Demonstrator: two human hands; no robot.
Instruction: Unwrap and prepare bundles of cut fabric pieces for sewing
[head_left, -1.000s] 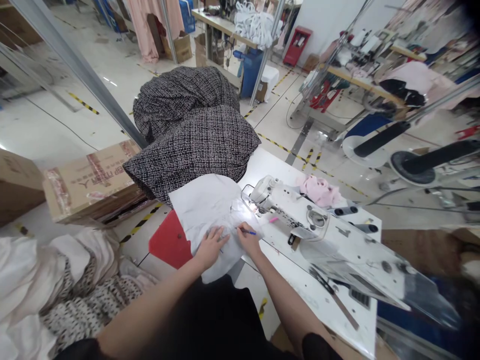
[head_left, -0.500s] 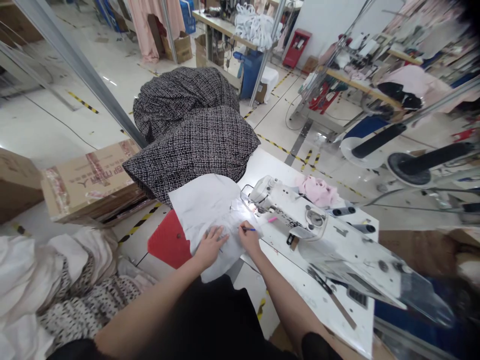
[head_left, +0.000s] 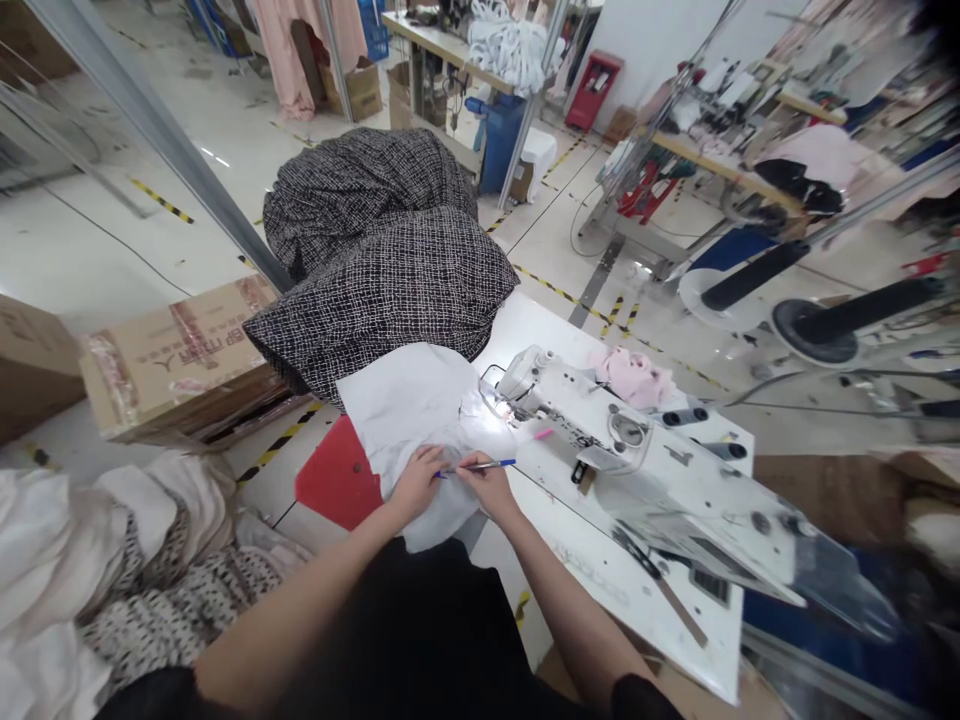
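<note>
A pen (head_left: 491, 465) with blue ends lies level across the fingers of my right hand (head_left: 492, 490), which pinches it. My left hand (head_left: 417, 486) meets the other end of that pen, its fingers drawn together there; I cannot make out whether a separate cap is between them. Both hands are over a light grey fabric piece (head_left: 416, 385), which spreads flat on the sewing table up to the needle area of a white sewing machine (head_left: 577, 415). The machine's lamp lights the fabric's right edge. Near the needle lies a small pink stick-like item (head_left: 543, 434).
Black-and-white woven fabric (head_left: 390, 290) is heaped behind the table. A red panel (head_left: 337, 475) sticks out at the left. Pink cloth (head_left: 636, 377) lies behind the machine. Cardboard boxes (head_left: 176, 350) and stacked fabric pieces (head_left: 161, 590) stand left; a metal pole (head_left: 161, 130) rises there.
My left hand has gone from lying spread on the fabric to closed fingers at the pen. My right hand has brought the pen left, turning it level between both hands.
</note>
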